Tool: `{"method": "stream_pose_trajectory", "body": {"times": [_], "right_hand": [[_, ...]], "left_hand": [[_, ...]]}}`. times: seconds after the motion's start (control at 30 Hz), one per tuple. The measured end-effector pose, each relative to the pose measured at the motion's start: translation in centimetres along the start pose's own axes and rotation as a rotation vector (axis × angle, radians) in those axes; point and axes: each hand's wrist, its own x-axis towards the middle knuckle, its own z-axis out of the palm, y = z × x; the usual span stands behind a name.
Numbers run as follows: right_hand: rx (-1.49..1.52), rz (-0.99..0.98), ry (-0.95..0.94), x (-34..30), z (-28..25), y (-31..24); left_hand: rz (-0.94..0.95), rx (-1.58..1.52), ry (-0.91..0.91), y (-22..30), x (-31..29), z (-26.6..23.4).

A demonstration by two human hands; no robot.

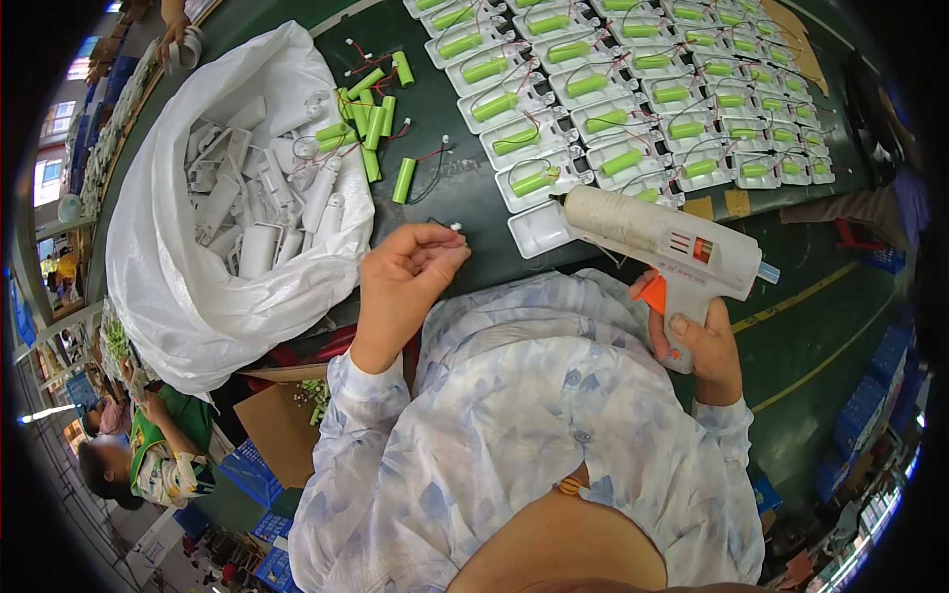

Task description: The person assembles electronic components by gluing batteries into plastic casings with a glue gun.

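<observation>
My right hand is wrapped around the handle of a white glue gun with an orange trigger. Its nozzle points left, just above an empty white plastic housing at the table's near edge. My left hand is closed, thumb and fingertips pinched together; what they hold, if anything, is hidden. A small white connector shows right at those fingertips. Beyond it a single green battery cell with thin wires lies on the dark table.
Rows of white housings with green cells cover the table's far right. A loose pile of green cells lies left of them. The white sack at left holds white plastic parts. A cardboard box and another person are lower left.
</observation>
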Motion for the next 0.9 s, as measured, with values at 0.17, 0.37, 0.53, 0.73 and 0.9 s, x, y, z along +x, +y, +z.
{"method": "stream_pose_trajectory", "body": {"times": [0.17,0.37,0.53,0.73,0.9], "right_hand": [[-0.054,0.033,0.024,-1.4,-0.1,-0.1],[-0.171,0.157,-0.017,-2.1,0.4,-0.4],[-0.242,0.168,0.03,-2.3,1.3,-0.7],[-0.212,0.098,0.05,-2.7,0.7,-0.2],[-0.123,0.097,-0.005,-2.7,0.2,-0.1]], "left_hand": [[0.256,0.409,0.006,0.4,0.8,-1.2],[0.579,1.002,-0.083,1.9,2.3,-0.9],[0.52,1.055,-0.061,1.1,2.3,-1.1],[0.456,1.016,-0.115,1.2,2.3,-0.8],[0.732,0.945,-0.254,-0.1,2.5,0.0]]}}
